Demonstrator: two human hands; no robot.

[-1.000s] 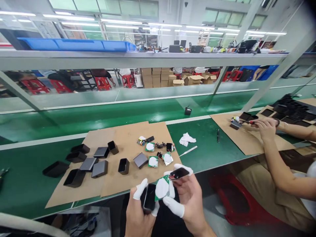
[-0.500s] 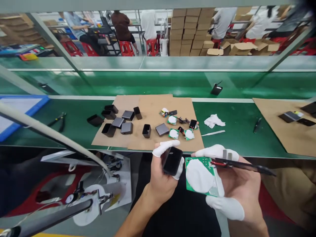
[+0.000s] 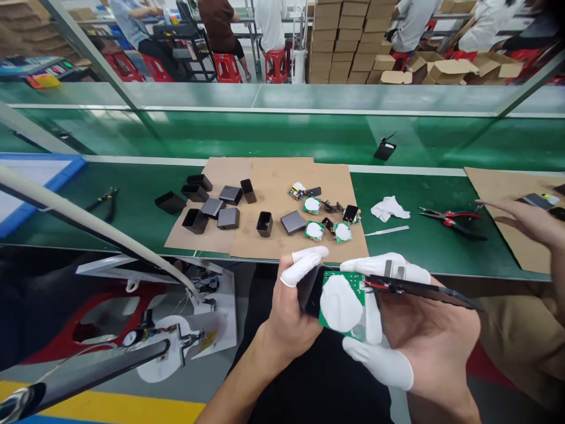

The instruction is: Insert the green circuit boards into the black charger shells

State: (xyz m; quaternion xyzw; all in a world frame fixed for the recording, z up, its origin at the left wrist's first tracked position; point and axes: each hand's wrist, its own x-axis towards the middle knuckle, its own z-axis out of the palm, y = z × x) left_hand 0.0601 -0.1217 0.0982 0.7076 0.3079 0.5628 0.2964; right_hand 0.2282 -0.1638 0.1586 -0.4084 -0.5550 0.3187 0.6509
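Observation:
My left hand, white cots on thumb and finger, is closed round a small black housing below the bench edge. My right hand pinches a green circuit board with a round white pad on it, and a thin black plate joined by red wires lies across its fingers. The board's left edge touches the housing. On the brown cardboard mat beyond lie several black housings and more padded green boards.
A white cloth, a thin white stick and red-handled pliers lie on the green bench. A co-worker's hand reaches in over a second mat at right. Black pliers and a blue-rimmed tray lie left.
The view tilted down from the shelf towards my lap. My right hand brought the board leftwards against the housing. Red pliers and a co-worker's hand now appear at right.

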